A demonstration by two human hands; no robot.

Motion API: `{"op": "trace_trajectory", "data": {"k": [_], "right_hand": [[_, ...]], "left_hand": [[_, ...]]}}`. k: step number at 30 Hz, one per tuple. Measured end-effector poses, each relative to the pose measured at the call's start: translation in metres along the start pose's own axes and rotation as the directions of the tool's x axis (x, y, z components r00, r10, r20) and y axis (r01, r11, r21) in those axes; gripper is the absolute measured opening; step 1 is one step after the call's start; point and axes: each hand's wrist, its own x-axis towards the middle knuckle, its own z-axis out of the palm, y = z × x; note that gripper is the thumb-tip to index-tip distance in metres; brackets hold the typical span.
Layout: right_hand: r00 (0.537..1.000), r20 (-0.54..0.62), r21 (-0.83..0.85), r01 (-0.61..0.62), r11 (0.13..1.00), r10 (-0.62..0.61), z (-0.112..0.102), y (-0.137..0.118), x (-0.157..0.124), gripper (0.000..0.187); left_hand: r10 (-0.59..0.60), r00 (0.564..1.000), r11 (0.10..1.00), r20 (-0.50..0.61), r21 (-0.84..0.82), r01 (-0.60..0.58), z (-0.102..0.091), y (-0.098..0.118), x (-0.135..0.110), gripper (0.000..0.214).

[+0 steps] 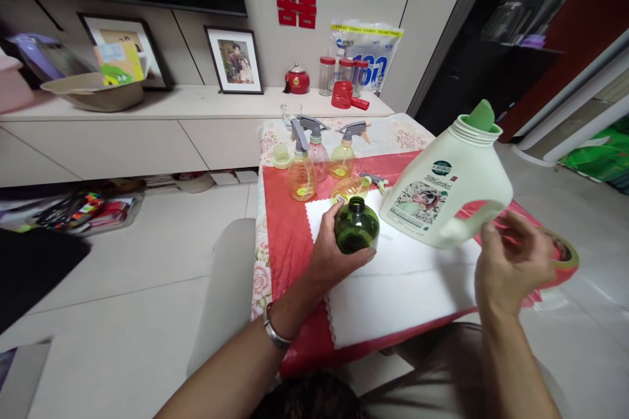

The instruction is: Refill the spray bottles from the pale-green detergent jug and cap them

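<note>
My left hand (334,252) is wrapped round a dark green bottle (356,229) with an uncapped, threaded neck, upright over the white cloth (407,285). Right of it stands a large pale green detergent jug (417,177), its cap off and a green spout (481,116) showing in the mouth. Close beside the jug's handle is my right hand (514,265), slightly blurred, its fingers loosely curled and apart from the thumb. Whether it touches the handle is unclear. Behind the green bottle are a yellow spray bottle (302,177), a pink one (318,158) and another yellow one (343,158).
An amber bottle (351,188) lies near a loose spray head (376,180). At the left stands a pale green cap (282,156). A roll of tape (565,252) sits at the table's right edge. Red-lidded jars (327,76) stand on the cabinet behind.
</note>
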Motion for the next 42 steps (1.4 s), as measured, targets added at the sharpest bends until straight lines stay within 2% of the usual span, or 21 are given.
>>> {"op": "trace_trajectory", "data": {"k": [2,3,5,8,10,12,14,18,20,23,27,31,33,36,39,42], "right_hand": [[0.985,0.137,0.065,0.098,0.993,-0.106,0.001,-0.013,-0.017,0.040],[0.954,0.246,0.105,0.150,0.983,-0.172,0.004,-0.019,-0.025,0.035],[0.849,0.445,0.173,0.229,0.958,-0.283,0.014,-0.031,-0.037,0.030],[0.688,0.638,0.185,0.297,0.937,-0.345,0.035,-0.044,-0.046,0.030],[0.603,0.732,0.127,0.336,0.933,-0.316,0.048,-0.050,-0.049,0.029],[0.544,0.803,0.031,0.373,0.927,-0.245,0.058,-0.058,-0.051,0.023],[0.510,0.844,-0.067,0.404,0.913,-0.163,0.062,-0.066,-0.052,0.018],[0.478,0.875,-0.172,0.445,0.879,-0.071,0.059,-0.079,-0.053,0.016],[0.481,0.875,-0.197,0.451,0.870,-0.051,0.051,-0.079,-0.053,0.016],[0.514,0.857,-0.224,0.435,0.872,-0.037,0.035,-0.070,-0.054,0.017],[0.586,0.809,-0.214,0.367,0.905,-0.046,0.009,-0.047,-0.059,0.023],[0.676,0.735,-0.175,0.268,0.947,-0.056,-0.012,-0.030,-0.061,0.044],[0.731,0.681,-0.123,0.164,0.979,-0.036,-0.018,-0.030,-0.059,0.051],[0.792,0.608,0.015,-0.091,0.996,0.063,-0.024,-0.041,-0.052,0.050],[0.794,0.594,0.164,-0.274,0.948,0.126,-0.024,-0.061,-0.042,0.048],[0.792,0.598,0.308,-0.364,0.879,0.119,-0.019,-0.080,-0.032,0.045]], "left_hand": [[0.048,0.999,0.999,-0.007,0.019,-0.048,-0.001,0.001,-0.001,0.098],[0.072,0.997,0.997,-0.012,0.037,-0.072,-0.001,0.001,-0.001,0.099],[0.107,0.994,0.991,-0.021,0.080,-0.105,-0.002,0.002,-0.002,0.102],[0.149,0.988,0.978,-0.048,0.151,-0.140,-0.003,0.003,-0.002,0.105],[0.181,0.981,0.969,-0.070,0.182,-0.166,-0.004,0.004,-0.001,0.104],[0.194,0.978,0.966,-0.079,0.191,-0.177,-0.005,0.004,-0.001,0.103],[0.195,0.977,0.966,-0.085,0.188,-0.177,-0.005,0.004,-0.001,0.102],[0.221,0.969,0.960,-0.114,0.199,-0.196,-0.005,0.003,-0.001,0.102],[0.231,0.965,0.956,-0.124,0.211,-0.202,-0.005,0.004,-0.002,0.100],[0.225,0.964,0.955,-0.143,0.229,-0.189,-0.004,0.006,-0.002,0.100],[0.210,0.959,0.961,-0.189,0.221,-0.167,-0.002,0.007,-0.002,0.098],[0.187,0.962,0.966,-0.197,0.216,-0.143,0.000,0.004,-0.003,0.094],[0.171,0.969,0.963,-0.180,0.240,-0.125,0.003,0.002,-0.004,0.093],[0.146,0.984,0.947,-0.104,0.302,-0.109,0.007,-0.001,-0.005,0.093],[0.138,0.990,0.930,-0.035,0.347,-0.118,0.010,-0.004,-0.006,0.093],[0.148,0.989,0.925,-0.015,0.356,-0.133,0.011,-0.005,-0.006,0.093]]}}
